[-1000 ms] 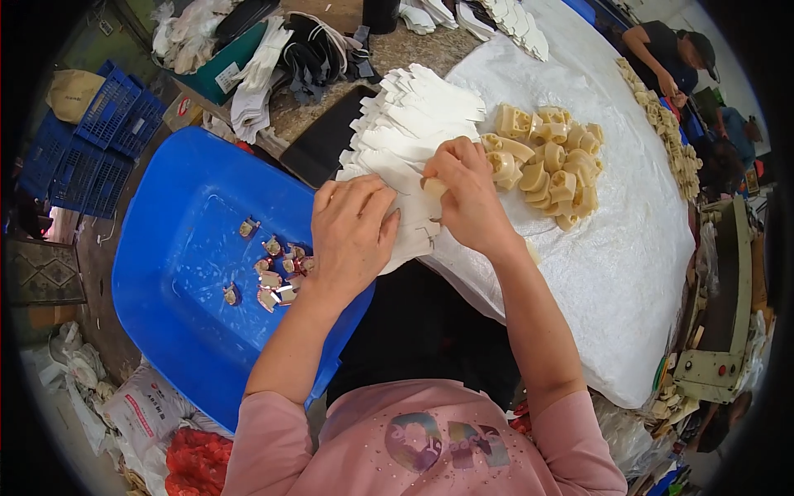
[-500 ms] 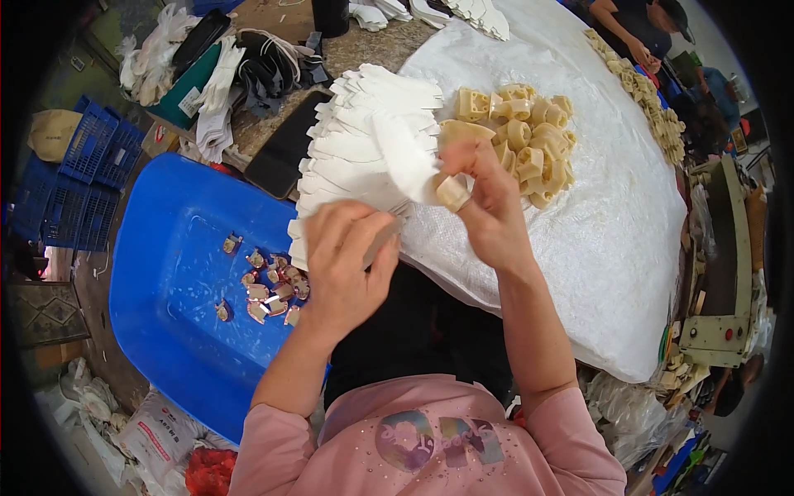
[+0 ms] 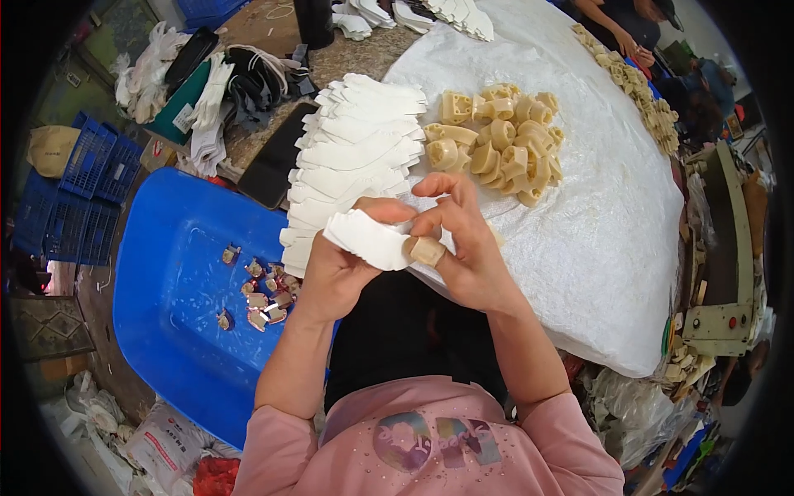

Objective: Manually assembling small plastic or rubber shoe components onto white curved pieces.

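Both hands meet in front of my body, around a curved white flat strip [image 3: 368,240] with a notched left end. My left hand [image 3: 335,269] is closed on the strip's left part, its thumb behind the strip. With a tan wrap [image 3: 428,250] on its thumb, my right hand [image 3: 467,256] pinches the strip's right end. Just beyond the right hand a bit of something beige shows; its kind is hidden. A long overlapping row of similar white strips [image 3: 356,140] lies ahead of my left hand. Beyond my right hand sits a heap of beige hollow moulded parts [image 3: 513,145].
A white woven sack [image 3: 612,273] covers the table on the right. At left stands a blue tub [image 3: 174,331] holding several small metallic-and-red pieces. Near it lie a dark flat case [image 3: 277,165], gloves [image 3: 212,91] and a dark cup [image 3: 314,21]. A co-worker [image 3: 612,21] sits far right.
The white strip has come down from the pile, and my left hand now grips it too. My right hand has moved left and nearer. A greyish flat thing in my left hand no longer shows.
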A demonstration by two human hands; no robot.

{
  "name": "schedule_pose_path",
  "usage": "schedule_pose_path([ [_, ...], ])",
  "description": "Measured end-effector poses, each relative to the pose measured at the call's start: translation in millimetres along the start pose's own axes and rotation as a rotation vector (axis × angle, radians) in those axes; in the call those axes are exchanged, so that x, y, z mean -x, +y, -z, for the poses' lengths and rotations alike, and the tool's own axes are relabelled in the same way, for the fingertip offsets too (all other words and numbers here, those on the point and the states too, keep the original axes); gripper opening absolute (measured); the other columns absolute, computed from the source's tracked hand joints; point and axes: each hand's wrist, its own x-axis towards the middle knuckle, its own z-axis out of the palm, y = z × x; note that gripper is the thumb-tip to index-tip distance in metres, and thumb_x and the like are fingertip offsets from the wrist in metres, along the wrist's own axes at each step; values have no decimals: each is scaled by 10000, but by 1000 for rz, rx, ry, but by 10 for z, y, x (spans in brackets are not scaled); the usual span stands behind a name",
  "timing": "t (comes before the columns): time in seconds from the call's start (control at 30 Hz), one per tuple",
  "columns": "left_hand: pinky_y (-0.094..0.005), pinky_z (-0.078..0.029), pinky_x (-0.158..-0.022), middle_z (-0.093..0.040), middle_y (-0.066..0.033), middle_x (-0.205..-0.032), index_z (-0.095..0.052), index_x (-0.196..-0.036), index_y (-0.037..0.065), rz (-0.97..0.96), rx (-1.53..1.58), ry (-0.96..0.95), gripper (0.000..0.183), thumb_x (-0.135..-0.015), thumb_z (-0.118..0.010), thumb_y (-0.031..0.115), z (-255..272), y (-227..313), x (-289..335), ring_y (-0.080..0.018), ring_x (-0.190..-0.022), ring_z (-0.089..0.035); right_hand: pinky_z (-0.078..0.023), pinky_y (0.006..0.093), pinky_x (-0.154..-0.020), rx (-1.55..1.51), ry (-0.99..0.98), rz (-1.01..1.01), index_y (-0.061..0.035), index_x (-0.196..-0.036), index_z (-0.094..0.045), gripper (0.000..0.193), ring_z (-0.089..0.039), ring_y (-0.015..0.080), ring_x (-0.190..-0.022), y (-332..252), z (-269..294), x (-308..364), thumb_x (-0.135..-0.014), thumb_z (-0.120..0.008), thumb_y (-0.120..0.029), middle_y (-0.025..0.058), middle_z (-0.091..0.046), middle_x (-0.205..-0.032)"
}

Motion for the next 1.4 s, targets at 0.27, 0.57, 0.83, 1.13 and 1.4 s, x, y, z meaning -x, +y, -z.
schedule_pose_path([
  [0.27, -226, -435, -664, -567, -40, -838, -581, -801, -1, -48, -103, 1, 148, -722, -568, -125, -83, 90, -39, -109, -767, -552, -329, 359, -881, -121, 51, 10, -52, -876, -501, 185, -434, 266, -974, -128, 18, 157, -743, -614, 7, 124, -474, -1013],
  [0.57, -247, -422, -691, -541, -41, -788, -528, -740, 33, -23, -531, 155, 168, -677, -556, -120, 125, 52, -247, -147, -740, -530, -431, 260, -767, -365, 553, -86, -43, -987, -482, 222, -528, 122, -858, -149, 540, 326, -835, -640, -77, 76, -556, -983],
  [0.83, -340, -445, -785, -621, -100, -941, -625, -924, 52, -141, -1226, 314, 272, -713, -523, -86, 673, 169, -142, -258, -898, -543, -442, 258, -771, -363, 515, -125, -16, -989, -499, 203, -531, 116, -856, -31, 454, 432, -845, -630, -71, 68, -553, -978],
  [1.13, -218, -382, -656, -562, -52, -845, -597, -1078, -6, 214, -485, 84, 371, -920, -444, 293, -227, 184, 203, -117, -739, -494, -429, 254, -712, -228, 263, -158, -26, -972, -527, 174, -533, 118, -808, 39, 288, 585, -816, -597, 5, 47, -576, -884],
  [1.4, -228, -363, -522, -544, -70, -726, -468, -1218, -81, 378, 124, 243, 386, -988, -383, 217, -572, -280, 268, -105, -577, -455, -368, 374, -809, 36, 147, -265, -58, -987, -587, 306, -501, 283, -914, 229, 587, 702, -685, -624, -34, 95, -571, -938],
])
